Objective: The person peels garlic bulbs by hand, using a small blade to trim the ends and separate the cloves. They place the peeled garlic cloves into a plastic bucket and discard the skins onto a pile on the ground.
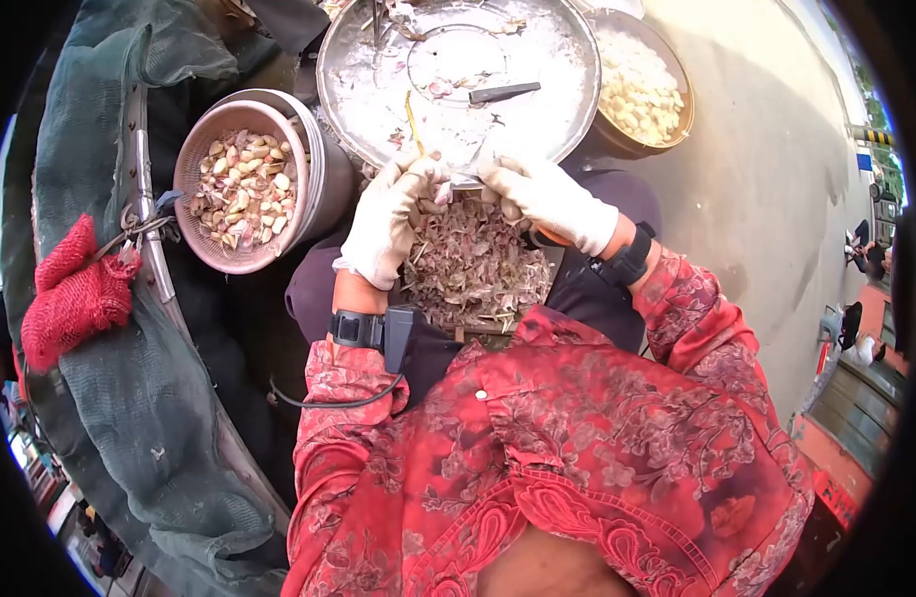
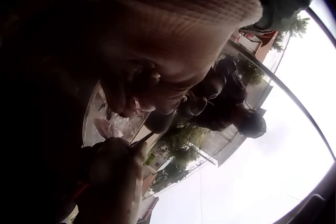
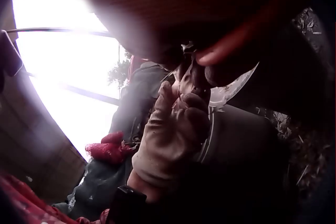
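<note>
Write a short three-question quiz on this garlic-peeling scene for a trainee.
1. True or false: the knife lies on the metal tray.
2. Which container holds the peeled cloves? A) the pink basket B) the brown bowl C) the red mesh bag
3. Fill in: the left hand and right hand hold a clove over a pile of garlic ____.
Key: 1 true; 2 B; 3 skins.
</note>
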A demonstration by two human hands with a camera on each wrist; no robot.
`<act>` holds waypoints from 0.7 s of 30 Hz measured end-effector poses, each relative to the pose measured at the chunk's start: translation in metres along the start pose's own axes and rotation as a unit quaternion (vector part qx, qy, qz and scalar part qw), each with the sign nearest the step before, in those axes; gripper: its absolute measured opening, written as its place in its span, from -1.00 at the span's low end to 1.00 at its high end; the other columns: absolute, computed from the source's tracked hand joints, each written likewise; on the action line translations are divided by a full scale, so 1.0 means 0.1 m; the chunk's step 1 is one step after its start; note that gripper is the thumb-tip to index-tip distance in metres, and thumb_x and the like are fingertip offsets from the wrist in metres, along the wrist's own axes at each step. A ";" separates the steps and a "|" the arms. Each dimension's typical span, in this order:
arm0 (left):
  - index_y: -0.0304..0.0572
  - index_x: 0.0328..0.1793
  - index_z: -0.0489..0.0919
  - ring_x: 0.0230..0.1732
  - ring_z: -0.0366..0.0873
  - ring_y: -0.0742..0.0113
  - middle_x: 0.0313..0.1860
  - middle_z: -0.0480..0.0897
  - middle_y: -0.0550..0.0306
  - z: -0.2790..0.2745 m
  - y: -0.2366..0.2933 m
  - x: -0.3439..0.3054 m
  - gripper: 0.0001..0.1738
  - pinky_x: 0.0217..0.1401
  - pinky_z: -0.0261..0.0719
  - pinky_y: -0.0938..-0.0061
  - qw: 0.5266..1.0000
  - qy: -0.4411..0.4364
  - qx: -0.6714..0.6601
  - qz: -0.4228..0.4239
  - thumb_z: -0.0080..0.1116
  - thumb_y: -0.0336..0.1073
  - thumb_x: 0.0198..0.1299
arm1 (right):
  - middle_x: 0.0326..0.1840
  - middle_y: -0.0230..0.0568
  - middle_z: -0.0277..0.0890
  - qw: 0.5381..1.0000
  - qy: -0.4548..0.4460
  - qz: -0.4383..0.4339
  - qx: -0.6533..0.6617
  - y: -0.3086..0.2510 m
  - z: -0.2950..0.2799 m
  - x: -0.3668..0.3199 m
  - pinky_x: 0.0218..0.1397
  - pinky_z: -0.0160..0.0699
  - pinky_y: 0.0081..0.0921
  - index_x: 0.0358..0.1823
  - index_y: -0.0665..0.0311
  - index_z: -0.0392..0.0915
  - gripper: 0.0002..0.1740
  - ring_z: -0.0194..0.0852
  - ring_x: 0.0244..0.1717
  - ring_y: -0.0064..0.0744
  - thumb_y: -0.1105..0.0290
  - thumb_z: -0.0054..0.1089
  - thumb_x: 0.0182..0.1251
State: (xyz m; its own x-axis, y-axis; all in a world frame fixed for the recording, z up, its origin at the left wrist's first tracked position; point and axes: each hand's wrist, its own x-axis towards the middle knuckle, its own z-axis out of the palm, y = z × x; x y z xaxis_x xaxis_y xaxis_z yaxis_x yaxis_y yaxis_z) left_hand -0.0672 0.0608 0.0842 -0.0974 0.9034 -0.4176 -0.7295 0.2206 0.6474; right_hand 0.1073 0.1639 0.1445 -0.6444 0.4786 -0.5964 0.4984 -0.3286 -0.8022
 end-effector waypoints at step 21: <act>-0.41 0.40 0.27 -0.11 0.53 0.49 -0.04 0.58 0.16 0.10 -0.43 -1.27 -0.42 -0.03 0.49 0.62 0.997 0.002 0.071 0.034 0.12 -0.46 0.27 | -0.28 -0.57 0.43 0.996 -0.055 -0.073 -0.020 0.55 0.59 -0.69 -0.40 0.28 -0.82 0.05 0.23 0.46 -0.78 0.29 -0.38 -0.81 0.35 -0.02 0.49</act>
State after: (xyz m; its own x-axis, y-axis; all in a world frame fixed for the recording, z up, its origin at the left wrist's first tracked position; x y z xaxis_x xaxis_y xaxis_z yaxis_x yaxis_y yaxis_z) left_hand -0.0172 -0.0602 0.1158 -0.1457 0.9165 -0.3727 -0.6187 0.2095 0.7571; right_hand 0.1454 0.0649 0.1404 -0.7703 0.4256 -0.4749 0.4160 -0.2291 -0.8800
